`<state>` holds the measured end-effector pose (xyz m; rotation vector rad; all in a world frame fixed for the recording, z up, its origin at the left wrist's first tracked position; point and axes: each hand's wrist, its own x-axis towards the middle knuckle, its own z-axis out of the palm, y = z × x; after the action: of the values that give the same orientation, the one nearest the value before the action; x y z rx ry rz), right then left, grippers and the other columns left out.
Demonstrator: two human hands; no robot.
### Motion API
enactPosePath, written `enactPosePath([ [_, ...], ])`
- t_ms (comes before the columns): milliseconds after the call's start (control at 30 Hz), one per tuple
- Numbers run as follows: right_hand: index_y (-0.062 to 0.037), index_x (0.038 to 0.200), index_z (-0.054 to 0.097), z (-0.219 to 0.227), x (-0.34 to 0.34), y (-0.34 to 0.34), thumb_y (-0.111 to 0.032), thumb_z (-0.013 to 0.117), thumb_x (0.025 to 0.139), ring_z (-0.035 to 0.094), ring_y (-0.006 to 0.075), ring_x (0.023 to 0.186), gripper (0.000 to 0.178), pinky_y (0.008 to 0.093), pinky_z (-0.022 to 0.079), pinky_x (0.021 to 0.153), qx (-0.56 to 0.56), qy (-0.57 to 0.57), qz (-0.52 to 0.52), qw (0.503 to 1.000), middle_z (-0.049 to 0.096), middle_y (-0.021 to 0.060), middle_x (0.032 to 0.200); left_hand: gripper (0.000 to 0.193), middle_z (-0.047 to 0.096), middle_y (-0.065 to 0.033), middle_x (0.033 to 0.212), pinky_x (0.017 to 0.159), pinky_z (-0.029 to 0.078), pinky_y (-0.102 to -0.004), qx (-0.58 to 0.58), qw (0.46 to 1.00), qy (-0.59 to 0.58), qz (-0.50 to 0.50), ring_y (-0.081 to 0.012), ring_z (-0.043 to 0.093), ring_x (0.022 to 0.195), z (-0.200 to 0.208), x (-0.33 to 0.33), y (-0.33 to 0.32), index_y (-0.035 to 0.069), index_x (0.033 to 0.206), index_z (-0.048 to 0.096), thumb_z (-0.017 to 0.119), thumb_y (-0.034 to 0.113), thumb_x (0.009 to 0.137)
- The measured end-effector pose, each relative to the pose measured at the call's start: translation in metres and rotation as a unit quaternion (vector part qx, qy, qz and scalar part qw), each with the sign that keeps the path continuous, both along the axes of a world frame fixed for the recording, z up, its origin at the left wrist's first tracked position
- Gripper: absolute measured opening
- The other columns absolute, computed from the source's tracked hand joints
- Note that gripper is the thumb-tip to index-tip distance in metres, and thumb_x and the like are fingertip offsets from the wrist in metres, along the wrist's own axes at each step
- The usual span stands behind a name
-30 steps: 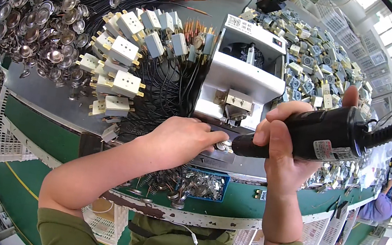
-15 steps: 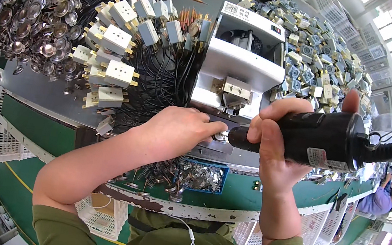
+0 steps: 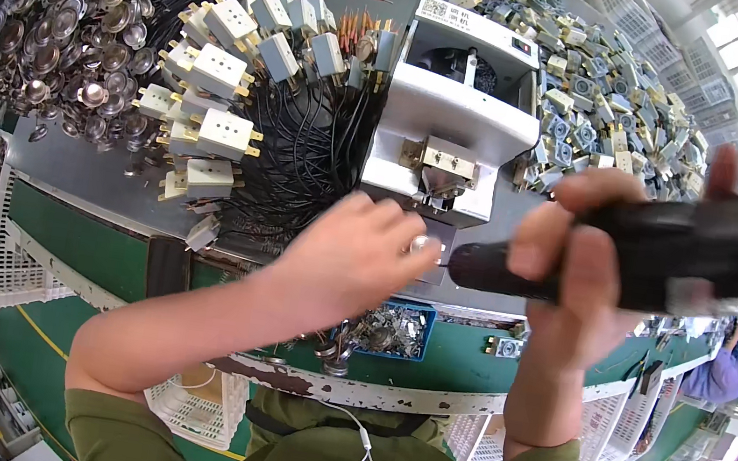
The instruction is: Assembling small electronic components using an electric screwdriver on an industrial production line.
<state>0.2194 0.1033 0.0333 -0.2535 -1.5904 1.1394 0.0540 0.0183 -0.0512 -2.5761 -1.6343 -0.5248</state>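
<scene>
Wired sockets [image 3: 217, 105] left of feeder machine [image 3: 462, 102]

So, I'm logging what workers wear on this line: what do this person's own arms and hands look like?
Both hands, left hand and right hand, are bare: no gloves, and no rings or watch that I can see. The forearms are bare too, with olive-green sleeves bunched up near the elbows. A thin white cord hangs over the chest.

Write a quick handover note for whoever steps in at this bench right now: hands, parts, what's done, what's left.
Right hand grips the black electric screwdriver, tip aimed left. Left hand pinches a small silver part at that tip, in front of the white machine.
Done, judging by the pile: wired white blocks lie left.
Left: loose grey parts heaped right, metal caps far left, screws in the blue tray.
</scene>
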Motion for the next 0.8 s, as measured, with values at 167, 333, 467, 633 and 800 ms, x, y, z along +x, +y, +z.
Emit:
enactPosePath([
  [167,-0.0134,0.161,0.003,0.007,-0.003,0.005,-0.009,0.06,0.098,0.056,0.0143,0.058,0.085,0.0287,0.05,0.05,0.027,-0.019,-0.036,0.999,0.062,0.0153,0.101,0.005,0.052,0.0028,0.087,0.074,0.04,-0.0303,-0.103,0.969,0.076,-0.209,-0.0146,0.053,0.09,-0.02,0.038,-0.016,0.017,0.08,0.064,0.064,0.022,0.08],
  [333,-0.0149,0.16,0.007,0.027,0.008,-0.011,-0.016,0.057,0.102,0.052,0.0114,0.058,0.077,0.029,0.046,0.048,0.026,0.002,-0.091,0.996,0.057,0.0138,0.104,0.006,0.056,0.0018,0.087,0.075,0.041,-0.0306,-0.145,0.949,0.126,-0.249,-0.0156,0.056,0.092,-0.019,0.042,-0.01,0.015,0.084,0.066,0.062,0.02,0.084],
  [467,-0.015,0.158,0.01,0.037,0.005,-0.006,-0.013,0.054,0.102,0.053,0.0113,0.058,0.072,0.0294,0.049,0.054,0.008,0.052,-0.1,0.994,0.06,0.0146,0.105,0.011,0.061,-0.0034,0.086,0.077,0.046,-0.0354,-0.23,0.943,0.01,-0.242,-0.021,0.062,0.088,-0.012,0.037,-0.005,0.011,0.095,0.065,0.061,0.018,0.088],
  [633,-0.0173,0.16,0.003,0.01,-0.027,0.017,-0.003,0.058,0.099,0.057,0.0127,0.06,0.084,0.0316,0.052,0.059,0.035,0.078,-0.098,0.992,0.063,0.0155,0.103,0.015,0.06,-0.0071,0.084,0.075,0.048,-0.0393,-0.225,0.944,-0.054,-0.236,-0.0255,0.064,0.084,-0.012,0.035,-0.005,0.008,0.1,0.063,0.059,0.017,0.089],
  [800,-0.0164,0.161,0.0,0.005,-0.031,0.016,-0.001,0.059,0.098,0.058,0.0126,0.061,0.088,0.0311,0.052,0.06,0.025,0.084,-0.082,0.993,0.063,0.0151,0.102,0.017,0.06,-0.0089,0.084,0.075,0.05,-0.0413,-0.251,0.938,-0.13,-0.2,-0.0285,0.064,0.084,0.0,0.03,-0.01,0.006,0.101,0.061,0.059,0.016,0.087],
])
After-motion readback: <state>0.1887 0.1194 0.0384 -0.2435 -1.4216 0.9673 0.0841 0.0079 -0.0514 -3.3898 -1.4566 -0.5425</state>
